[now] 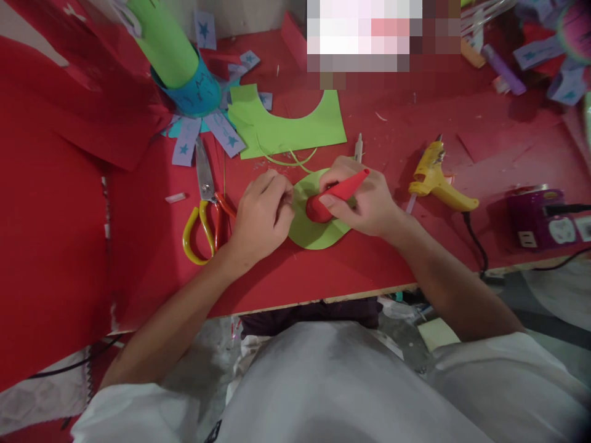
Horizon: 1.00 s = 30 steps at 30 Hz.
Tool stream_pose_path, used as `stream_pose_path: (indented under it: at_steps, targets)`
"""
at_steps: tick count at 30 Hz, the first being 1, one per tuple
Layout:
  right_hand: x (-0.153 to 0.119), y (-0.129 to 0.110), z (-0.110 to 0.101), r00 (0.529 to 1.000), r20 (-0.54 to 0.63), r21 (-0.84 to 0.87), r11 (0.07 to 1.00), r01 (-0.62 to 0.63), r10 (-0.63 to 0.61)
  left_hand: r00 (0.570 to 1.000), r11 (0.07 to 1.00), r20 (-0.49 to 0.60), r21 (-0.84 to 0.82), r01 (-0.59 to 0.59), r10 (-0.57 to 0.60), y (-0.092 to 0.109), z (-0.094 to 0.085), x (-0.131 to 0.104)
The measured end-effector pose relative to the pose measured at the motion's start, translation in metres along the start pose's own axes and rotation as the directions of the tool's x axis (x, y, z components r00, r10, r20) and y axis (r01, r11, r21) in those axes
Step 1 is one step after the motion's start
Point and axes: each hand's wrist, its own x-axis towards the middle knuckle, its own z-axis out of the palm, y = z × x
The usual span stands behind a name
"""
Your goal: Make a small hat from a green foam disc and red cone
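In my right hand (364, 200) is a red paper cone (349, 186), tilted with its narrow tip up and to the right. The cone's wide end rests over a light green disc (321, 239) lying on the table. My left hand (265, 212) is at the disc's left edge, its fingers curled together; whatever they may pinch is hidden. Just beyond the hands lies a green sheet (295, 132) with a round cutout and thin curled strips. Scissors (206, 197) with yellow and red handles lie left of my left hand.
A yellow glue gun (429, 175) lies to the right, its cord running over the table edge. Beyond it sits a purple power outlet box (535, 215). A green tube in a blue ring (191, 92) stands at back left among star-marked paper strips (226, 135). The table (295, 277) is red.
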Motion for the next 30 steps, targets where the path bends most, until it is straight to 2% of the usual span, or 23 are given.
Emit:
stream_pose_path:
  at_steps: [4,11,23,30]
  targets:
    - [0.000,0.000,0.000,1.000,-0.005,-0.010,1.000,0.005,-0.005,0.999,0.998,0.043,0.052,-0.034,0.032,-0.002,0.004,0.000]
    - [0.000,0.000,0.000,1.000,0.008,-0.023,1.000,-0.013,0.013,0.973,0.937,0.167,0.284,-0.205,0.162,0.001,0.012,-0.005]
    - [0.000,0.000,0.000,1.000,0.004,-0.015,1.000,-0.001,0.001,0.963,0.903,0.086,0.333,-0.271,0.257,-0.004,0.017,-0.004]
    - [0.000,-0.001,0.000,1.000,0.007,-0.019,1.000,-0.002,0.002,0.974,0.916,0.089,0.332,-0.226,0.208,-0.004,0.018,-0.004]
